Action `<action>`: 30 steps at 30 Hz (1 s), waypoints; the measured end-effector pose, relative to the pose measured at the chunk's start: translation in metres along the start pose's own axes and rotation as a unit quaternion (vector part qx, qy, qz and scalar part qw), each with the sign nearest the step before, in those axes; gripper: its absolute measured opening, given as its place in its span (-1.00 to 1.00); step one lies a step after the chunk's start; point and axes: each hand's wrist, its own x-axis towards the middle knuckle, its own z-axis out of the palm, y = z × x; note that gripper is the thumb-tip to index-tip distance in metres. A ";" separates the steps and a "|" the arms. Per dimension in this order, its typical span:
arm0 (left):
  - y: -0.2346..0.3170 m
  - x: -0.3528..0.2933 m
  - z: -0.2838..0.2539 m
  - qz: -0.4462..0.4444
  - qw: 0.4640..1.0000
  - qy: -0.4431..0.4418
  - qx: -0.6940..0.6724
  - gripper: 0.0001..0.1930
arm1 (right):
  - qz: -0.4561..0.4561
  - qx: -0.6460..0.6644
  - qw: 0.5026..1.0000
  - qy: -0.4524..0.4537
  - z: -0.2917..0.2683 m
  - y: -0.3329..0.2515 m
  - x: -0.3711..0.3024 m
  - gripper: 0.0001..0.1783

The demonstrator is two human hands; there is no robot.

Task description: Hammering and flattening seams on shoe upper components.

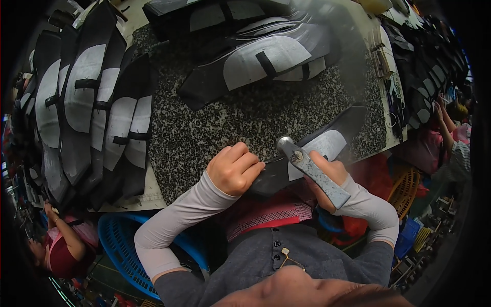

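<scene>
A flat black piece (269, 178) with a light grey patch lies slantwise at the near edge of a speckled stone slab (199, 130). My left hand (235, 170) is closed, its fingertips pinching the piece's left end. In my right hand (330, 171) is a hammer (321, 177), held above the patch. Its rounded metal face points up and left, and its wide flat end lies toward my right wrist. The hammer hides part of the patch and of my right fingers. The handle is hardly visible.
Similar black pieces with grey patches lie in a pile (266, 56) at the back and overlap in rows (84, 87) at left. More pieces (422, 77) are heaped at right. A blue basket (115, 240) stands below the table's left front, an orange basket (404, 192) at right. People sit at both sides.
</scene>
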 end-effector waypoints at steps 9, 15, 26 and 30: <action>0.007 -0.017 -0.002 -0.152 0.986 0.030 -0.062 -0.82 | 0.002 -0.033 0.996 -0.081 0.014 0.012 0.007 -0.86; 0.016 -0.018 -0.001 -0.133 0.989 0.033 -0.048 -0.80 | -0.006 -0.043 0.998 -0.052 0.005 0.001 0.008 -0.83; 0.031 -0.016 0.001 -0.060 0.994 0.043 0.086 -0.81 | -0.027 -0.020 0.996 -0.086 0.014 0.004 0.015 -0.79; 0.031 -0.020 0.003 -0.052 0.992 0.023 0.109 -0.83 | -0.074 -0.026 0.997 -0.021 0.018 0.006 0.009 -0.81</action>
